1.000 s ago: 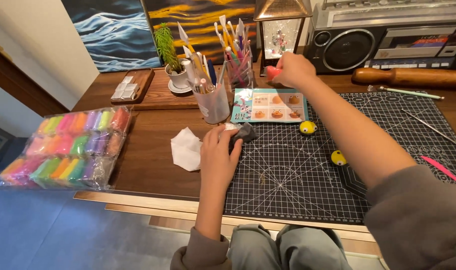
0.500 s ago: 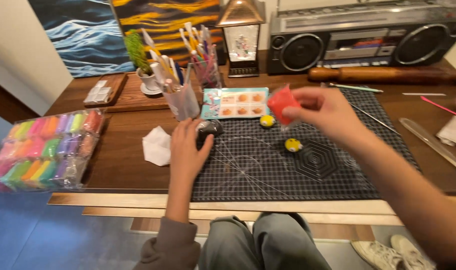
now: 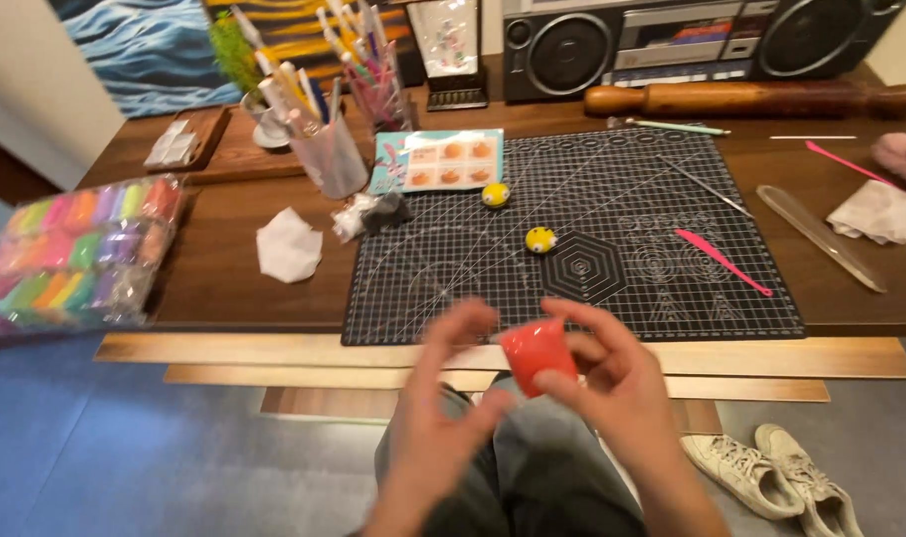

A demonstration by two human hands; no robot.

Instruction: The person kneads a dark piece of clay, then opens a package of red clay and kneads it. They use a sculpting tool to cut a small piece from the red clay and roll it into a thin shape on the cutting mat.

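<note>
Both hands now hold the red clay lump (image 3: 536, 355) over the lap

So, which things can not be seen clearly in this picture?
- Red piece, head view: motion blur and the right hand fingers hide its shape.
- Left hand: blurred, so its contact with the piece is unclear.
- Pink thing: cut by the right edge.
- Yellow balls: too small for detail.
</note>
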